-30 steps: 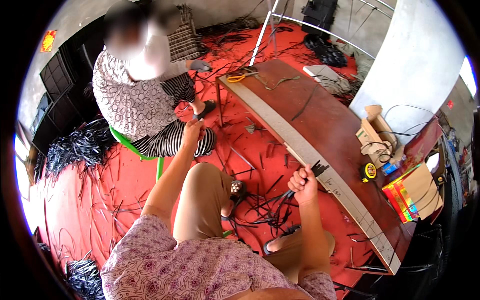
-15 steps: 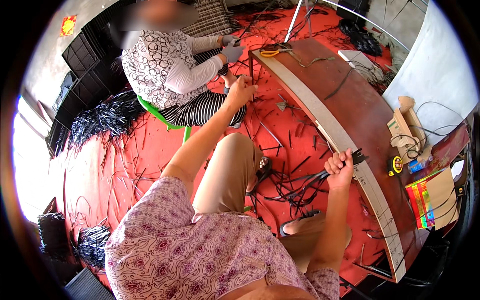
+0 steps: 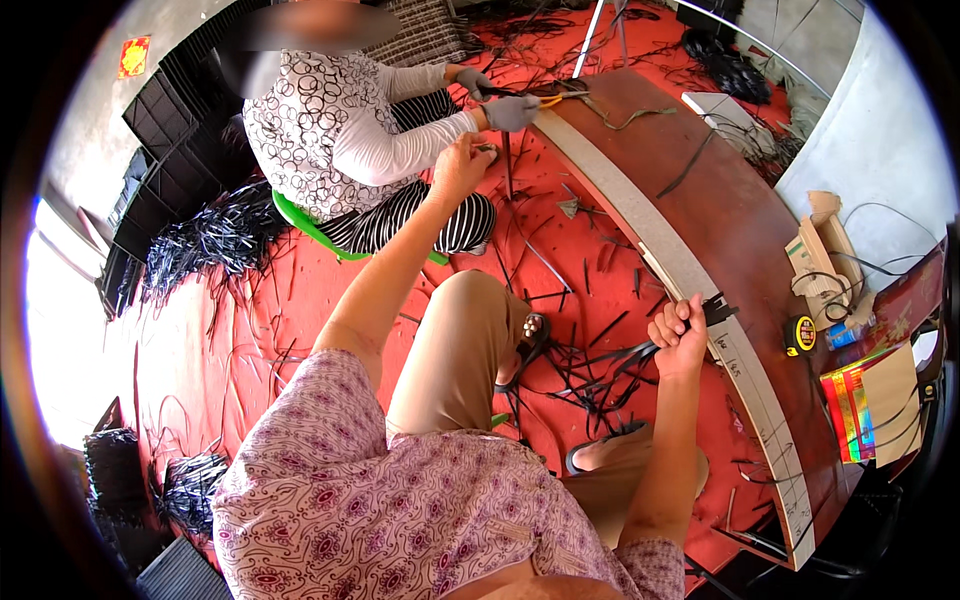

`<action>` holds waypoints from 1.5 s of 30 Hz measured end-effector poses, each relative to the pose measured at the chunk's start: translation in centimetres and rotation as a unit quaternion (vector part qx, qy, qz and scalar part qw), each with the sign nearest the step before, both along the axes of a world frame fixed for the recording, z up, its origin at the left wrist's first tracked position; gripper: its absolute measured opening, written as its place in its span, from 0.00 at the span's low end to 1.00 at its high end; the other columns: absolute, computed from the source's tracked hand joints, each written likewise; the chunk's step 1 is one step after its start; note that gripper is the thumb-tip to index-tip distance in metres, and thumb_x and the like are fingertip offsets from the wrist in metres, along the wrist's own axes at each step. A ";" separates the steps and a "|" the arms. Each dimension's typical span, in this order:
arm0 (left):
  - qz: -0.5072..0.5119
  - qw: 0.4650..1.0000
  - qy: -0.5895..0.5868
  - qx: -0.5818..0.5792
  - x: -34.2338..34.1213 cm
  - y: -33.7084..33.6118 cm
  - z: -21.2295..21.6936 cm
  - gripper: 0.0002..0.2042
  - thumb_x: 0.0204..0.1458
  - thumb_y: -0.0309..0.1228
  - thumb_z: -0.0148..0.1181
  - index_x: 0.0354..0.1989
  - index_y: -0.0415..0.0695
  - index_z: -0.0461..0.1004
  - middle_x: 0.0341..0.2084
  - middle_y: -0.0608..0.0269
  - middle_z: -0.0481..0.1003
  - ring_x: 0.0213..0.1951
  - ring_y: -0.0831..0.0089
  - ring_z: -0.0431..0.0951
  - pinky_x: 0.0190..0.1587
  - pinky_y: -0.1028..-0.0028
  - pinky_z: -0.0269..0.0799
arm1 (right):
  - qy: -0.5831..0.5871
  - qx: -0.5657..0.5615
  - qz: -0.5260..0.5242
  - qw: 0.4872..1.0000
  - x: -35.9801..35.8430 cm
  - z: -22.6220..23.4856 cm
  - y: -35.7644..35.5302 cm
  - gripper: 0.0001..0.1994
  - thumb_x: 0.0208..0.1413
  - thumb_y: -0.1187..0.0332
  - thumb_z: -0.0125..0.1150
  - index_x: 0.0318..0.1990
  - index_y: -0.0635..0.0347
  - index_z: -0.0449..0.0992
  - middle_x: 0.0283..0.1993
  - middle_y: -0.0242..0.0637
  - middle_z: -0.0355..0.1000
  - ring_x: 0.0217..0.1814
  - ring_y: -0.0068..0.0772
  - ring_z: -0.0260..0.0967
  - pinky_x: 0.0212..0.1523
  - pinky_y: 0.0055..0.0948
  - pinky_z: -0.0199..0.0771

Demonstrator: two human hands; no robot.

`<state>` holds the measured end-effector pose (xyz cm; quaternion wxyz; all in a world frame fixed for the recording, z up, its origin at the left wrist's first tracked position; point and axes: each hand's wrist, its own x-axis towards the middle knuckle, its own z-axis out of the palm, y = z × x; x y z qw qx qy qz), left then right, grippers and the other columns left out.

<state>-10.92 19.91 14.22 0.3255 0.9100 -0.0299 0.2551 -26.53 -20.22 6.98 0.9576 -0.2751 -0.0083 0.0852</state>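
Observation:
My right hand point(image 3: 680, 335) is closed round a bundle of flat black plastic strips point(image 3: 635, 353) beside the table's near edge. Their short ends stick out past my fist over the light wooden edge strip, and their long tails hang toward the floor. My left arm is stretched forward, and my left hand point(image 3: 463, 166) is closed, fingers bent, close to a co-worker's knee and gloved hand. What it pinches, if anything, is too small to make out. The co-worker's grey-gloved hand point(image 3: 513, 112) is at the orange-handled scissors point(image 3: 551, 100) by the table's far corner.
A co-worker point(image 3: 330, 150) sits on a green chair point(image 3: 300, 218) ahead to the left. The reddish-brown table point(image 3: 690, 180) holds a yellow tape measure point(image 3: 799, 335) and a torn cardboard box point(image 3: 826, 255). Black strips point(image 3: 590, 385) litter the red floor. Dark strip bundles point(image 3: 215, 235) lie at left.
My left hand has drawn back slightly to the left. The co-worker's gloved hands have moved right, one reaching the scissors. My right hand still grips the strips in about the same place.

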 end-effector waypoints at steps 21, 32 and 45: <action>-0.496 0.766 -0.202 0.354 -14.1 -11.3 1.7 0.09 0.53 0.34 0.55 0.36 0.40 0.71 0.29 0.63 0.71 0.31 0.72 0.72 0.38 0.71 0.71 | 0.032 -0.043 -0.028 0.998 2.8 -1.0 4.0 0.18 0.62 0.50 0.50 0.28 0.53 0.69 0.13 0.20 0.48 0.11 0.14 0.40 0.14 0.19 0.41; -0.366 0.836 -0.389 0.127 -6.5 -14.5 0.5 0.21 0.55 0.43 0.47 0.49 0.39 0.68 0.47 0.51 0.71 0.49 0.57 0.73 0.54 0.58 0.62 | 0.040 -0.067 -0.050 0.996 2.8 -0.2 4.5 0.08 0.57 0.59 0.58 0.32 0.51 0.72 0.13 0.17 0.48 0.11 0.12 0.41 0.13 0.18 0.41; -0.492 0.815 0.011 0.305 -3.2 -25.4 -7.9 0.08 0.46 0.29 0.56 0.36 0.42 0.71 0.23 0.54 0.74 0.28 0.54 0.76 0.28 0.59 0.68 | 0.218 0.050 -0.202 0.954 -0.9 -4.1 3.1 0.03 0.57 0.64 0.55 0.35 0.49 0.68 0.21 0.21 0.58 0.17 0.15 0.51 0.15 0.18 0.48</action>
